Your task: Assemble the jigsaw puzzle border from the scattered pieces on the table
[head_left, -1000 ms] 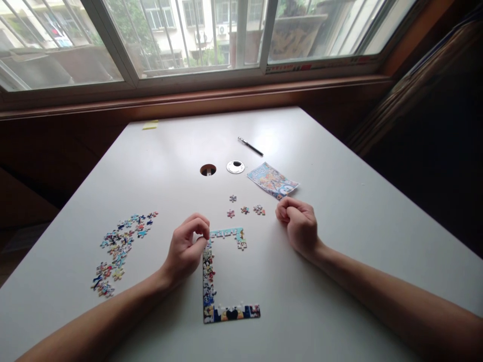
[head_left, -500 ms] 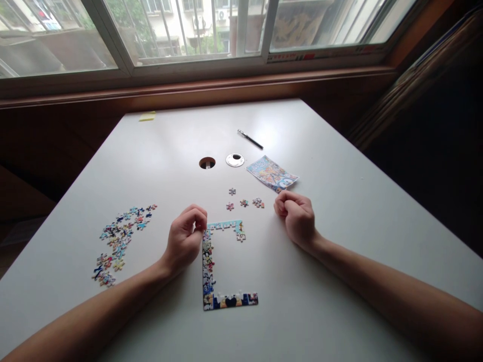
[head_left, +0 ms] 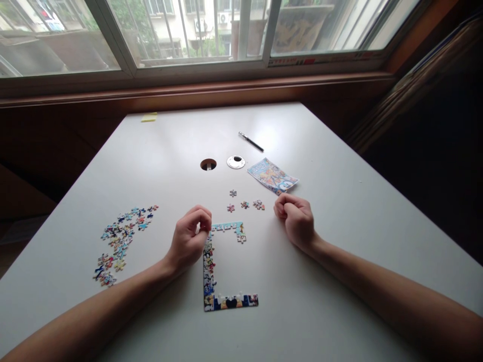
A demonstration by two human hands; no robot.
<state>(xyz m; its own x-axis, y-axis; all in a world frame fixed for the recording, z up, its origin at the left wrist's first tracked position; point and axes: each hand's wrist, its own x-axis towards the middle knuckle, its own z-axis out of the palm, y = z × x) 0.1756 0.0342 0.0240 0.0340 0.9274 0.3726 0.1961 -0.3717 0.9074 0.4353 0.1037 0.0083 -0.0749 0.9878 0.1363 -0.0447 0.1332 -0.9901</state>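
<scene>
A partly joined jigsaw puzzle border (head_left: 209,271) lies on the white table, forming three sides with its right side open. My left hand (head_left: 190,234) is at its upper left corner and covers that corner. Its fingers are curled against the thumb; whatever may be between them is hidden. My right hand (head_left: 296,218) rests on the table as a closed fist, just below a folded picture sheet (head_left: 272,176), with nothing showing in it. Several loose puzzle pieces (head_left: 245,205) lie between the two hands, above the border.
A spread of loose puzzle pieces (head_left: 121,239) lies left of my left forearm. Farther back are a pen (head_left: 251,142), a round metal cover (head_left: 236,162), a cable hole (head_left: 208,164) and a yellow sticky note (head_left: 149,117). A window stands behind the table (head_left: 332,166).
My left hand has shifted slightly to the right over the border's upper left corner. My right fist stays in place, and the view has tilted a little.
</scene>
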